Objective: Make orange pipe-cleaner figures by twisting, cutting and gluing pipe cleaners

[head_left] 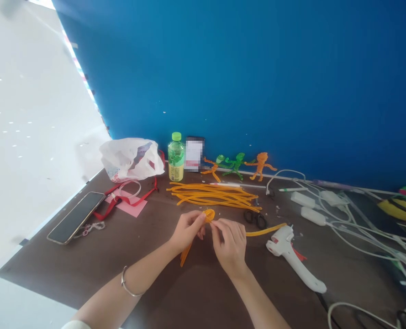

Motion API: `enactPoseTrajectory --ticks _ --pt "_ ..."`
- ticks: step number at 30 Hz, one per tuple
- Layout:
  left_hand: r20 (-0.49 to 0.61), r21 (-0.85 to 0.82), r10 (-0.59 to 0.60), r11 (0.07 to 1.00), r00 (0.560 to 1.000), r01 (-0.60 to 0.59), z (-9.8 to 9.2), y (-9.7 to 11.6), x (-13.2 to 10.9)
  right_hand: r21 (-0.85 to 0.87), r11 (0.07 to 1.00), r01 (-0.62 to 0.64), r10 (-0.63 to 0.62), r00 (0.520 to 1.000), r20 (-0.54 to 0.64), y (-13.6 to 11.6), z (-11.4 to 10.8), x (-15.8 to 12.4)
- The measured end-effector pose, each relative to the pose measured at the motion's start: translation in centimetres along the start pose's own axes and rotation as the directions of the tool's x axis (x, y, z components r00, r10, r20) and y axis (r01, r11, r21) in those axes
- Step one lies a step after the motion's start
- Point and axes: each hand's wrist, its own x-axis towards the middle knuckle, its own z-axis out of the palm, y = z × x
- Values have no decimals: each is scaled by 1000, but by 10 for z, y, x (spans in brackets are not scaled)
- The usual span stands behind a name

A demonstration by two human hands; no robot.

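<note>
Between my hands is an orange pipe cleaner (208, 215), bent into a small coiled loop. My left hand (189, 228) pinches the loop from its left side, and an orange tail hangs below that hand. My right hand (230, 244) is closed, thumb and finger pinching the pipe cleaner at the loop's lower right. Another orange length runs out from behind the right hand toward the glue gun (285, 249). Just beyond my hands lies a bundle of loose orange pipe cleaners (216, 195). Black-handled scissors (255, 219) rest right of the loop, partly hidden by the bundle.
Pipe-cleaner figures (239, 165) lean at the blue wall beside a green-capped bottle (176, 157). On the left are a plastic bag (132, 157), a phone (76, 217), pink paper (134, 208) and a red strap. Tangled white cables (360, 228) and plugs cover the right side.
</note>
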Motion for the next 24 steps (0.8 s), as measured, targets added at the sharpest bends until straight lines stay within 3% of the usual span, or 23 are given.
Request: enactPoseTrajectory --ticks 11,24 --pt "11 -62 40 997 999 -39 1 -1 1 9 1000 5 -5 1000 -7 -1 -2 2" --pt "38 -84 10 996 999 -7 -1 -2 -1 9 1000 -4 4 1000 -4 -2 -2 1"
